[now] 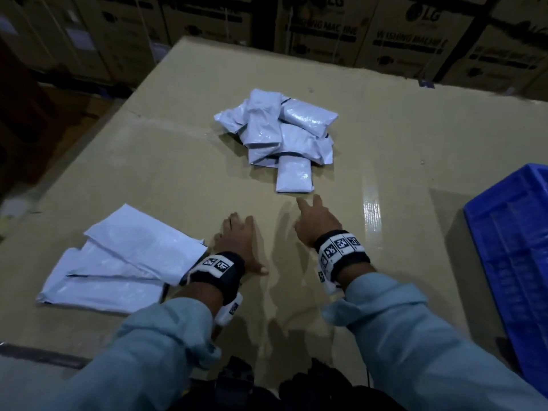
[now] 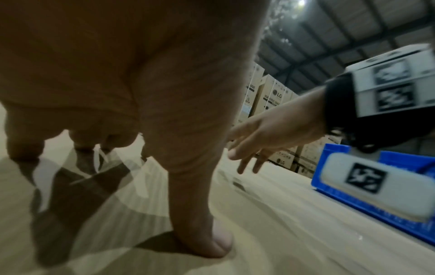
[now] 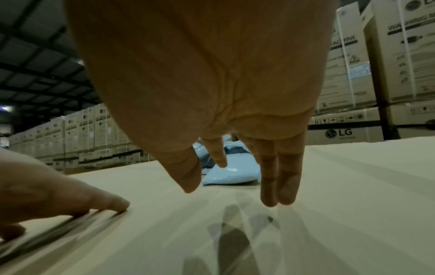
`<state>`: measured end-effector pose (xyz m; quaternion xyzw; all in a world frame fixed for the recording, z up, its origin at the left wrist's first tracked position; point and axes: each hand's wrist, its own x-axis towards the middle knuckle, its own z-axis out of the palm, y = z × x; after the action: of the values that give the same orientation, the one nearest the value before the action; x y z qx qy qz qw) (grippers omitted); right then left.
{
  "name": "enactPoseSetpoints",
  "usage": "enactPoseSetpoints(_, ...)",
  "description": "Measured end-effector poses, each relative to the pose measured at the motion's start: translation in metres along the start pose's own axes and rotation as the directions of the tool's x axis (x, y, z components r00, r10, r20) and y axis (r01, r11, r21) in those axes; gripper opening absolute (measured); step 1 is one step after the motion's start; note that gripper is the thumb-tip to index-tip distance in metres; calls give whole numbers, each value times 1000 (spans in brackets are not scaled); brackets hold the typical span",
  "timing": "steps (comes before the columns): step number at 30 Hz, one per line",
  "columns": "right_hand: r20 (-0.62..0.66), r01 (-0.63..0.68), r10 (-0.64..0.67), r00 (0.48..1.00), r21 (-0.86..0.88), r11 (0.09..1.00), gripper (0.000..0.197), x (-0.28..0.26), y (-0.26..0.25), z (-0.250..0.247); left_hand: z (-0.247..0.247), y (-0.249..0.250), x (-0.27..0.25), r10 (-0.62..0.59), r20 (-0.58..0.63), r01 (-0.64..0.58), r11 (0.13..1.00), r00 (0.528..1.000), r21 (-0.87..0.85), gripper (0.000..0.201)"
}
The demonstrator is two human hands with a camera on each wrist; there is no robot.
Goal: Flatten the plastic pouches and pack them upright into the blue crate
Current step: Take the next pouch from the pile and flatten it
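A heap of puffy white plastic pouches (image 1: pixel 278 126) lies mid-table; the nearest pouch (image 1: pixel 294 177) (image 3: pixel 231 175) sits at its front. Flattened pouches (image 1: pixel 124 259) are stacked at the near left. The blue crate (image 1: pixel 516 250) (image 2: pixel 339 178) stands at the right edge. My left hand (image 1: pixel 241 241) rests flat on the cardboard beside the flat stack, fingers spread, holding nothing. My right hand (image 1: pixel 314 215) (image 3: pixel 237 186) hovers just short of the nearest pouch, fingers straight and pointing at it, empty.
The work surface is a large cardboard sheet (image 1: pixel 178 173) with a taped seam (image 1: pixel 372 215). Stacked washing-machine cartons (image 1: pixel 400 34) wall the far side. The table's left edge drops to a dark floor.
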<state>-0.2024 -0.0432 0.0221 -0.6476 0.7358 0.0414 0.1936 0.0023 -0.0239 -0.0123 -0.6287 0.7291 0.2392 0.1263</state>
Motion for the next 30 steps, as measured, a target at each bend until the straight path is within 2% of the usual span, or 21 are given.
enactPoseSetpoints(3,13,-18,18,1000,0,1000,61,28,-13,8,-2,3,3,-9,21,9,1000,1000,25,145)
enactPoseSetpoints(5,-17,-4,3,1000,-7,1000,56,42,-18,11,-1,2,3,-4,19,3,999,1000,52,145)
enactPoseSetpoints(8,-68,54,-63,996,-125,991,56,57,-25,8,0,-1,2,16,9,-17,996,1000,90,144)
enactPoseSetpoints(12,-10,64,-70,997,-306,950,64,65,-31,4,-2,-1,4,25,28,-28,992,999,119,143)
enactPoseSetpoints(15,-54,59,-81,995,-329,942,61,55,-24,11,-5,0,4,27,48,-33,992,998,124,145)
enactPoseSetpoints(17,-74,89,-115,991,-287,954,59,39,-14,18,-5,0,3,39,53,-45,992,998,121,146)
enactPoseSetpoints(19,-129,90,-106,986,-128,988,56,14,-1,22,-5,-1,2,50,31,-53,992,998,114,147)
enactPoseSetpoints(20,-177,99,-106,979,-45,994,50,-1,7,26,-4,-2,1,54,23,-56,993,998,103,149)
enactPoseSetpoints(23,-322,123,-78,943,121,985,12,-49,28,40,-2,0,2,62,34,-65,995,997,77,153)
enactPoseSetpoints(24,-342,94,-29,939,176,980,11,-63,35,43,-2,2,3,65,42,-68,995,997,70,151)
enactPoseSetpoints(25,-318,41,37,947,235,971,17,-76,40,42,-2,5,3,75,46,-78,995,996,55,145)
enactPoseSetpoints(27,-237,-73,153,960,316,946,28,-98,47,38,-2,14,4,128,14,-128,992,992,-8,113)
enactPoseSetpoints(29,-228,-68,148,962,327,943,34,-115,56,38,2,24,1,209,-105,-217,973,972,-81,81)
enactPoseSetpoints(30,-234,-41,121,965,323,946,41,-123,60,40,5,29,-2,257,-186,-276,958,948,-84,72)
